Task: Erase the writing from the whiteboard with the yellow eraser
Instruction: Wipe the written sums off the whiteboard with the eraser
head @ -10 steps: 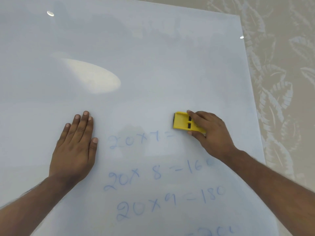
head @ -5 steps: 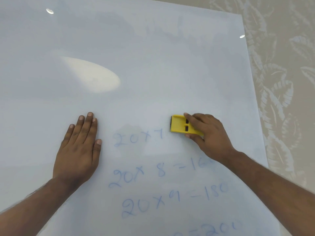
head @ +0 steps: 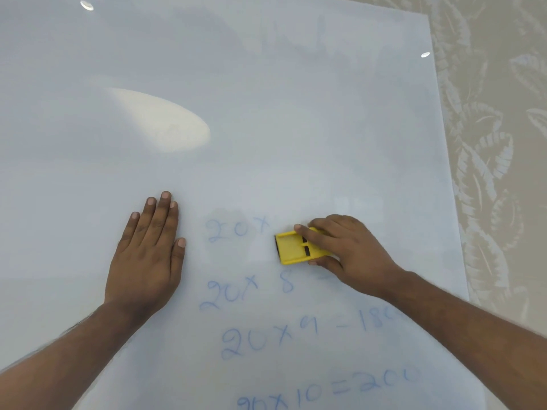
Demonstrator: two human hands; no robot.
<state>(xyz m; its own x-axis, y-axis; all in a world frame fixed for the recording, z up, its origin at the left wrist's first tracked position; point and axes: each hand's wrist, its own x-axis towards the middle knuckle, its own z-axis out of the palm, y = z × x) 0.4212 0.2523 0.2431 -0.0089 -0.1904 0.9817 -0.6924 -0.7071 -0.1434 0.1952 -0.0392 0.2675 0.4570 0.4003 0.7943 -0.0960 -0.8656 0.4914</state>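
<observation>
Most of the view is filled by a large, glossy white whiteboard (head: 266, 99), laid flat on a beige surface patterned with pale leaves (head: 500, 149), which is seen along the right side. A bright oval reflection is carried on the upper left of the board. Faint blue handwritten sums (head: 266, 335) are spread over the lower middle of the board: "20×" at the top, then "20× 8", "20×9 – 18" and "20×10 = 200" below. The left hand (head: 145, 261) is laid flat on the board, fingers straight and together, just left of the writing. The small yellow rectangular plastic eraser (head: 291, 247) is gripped by the right hand (head: 352, 253), fingers curled over it, and is pressed on the board right of the top "20×".
</observation>
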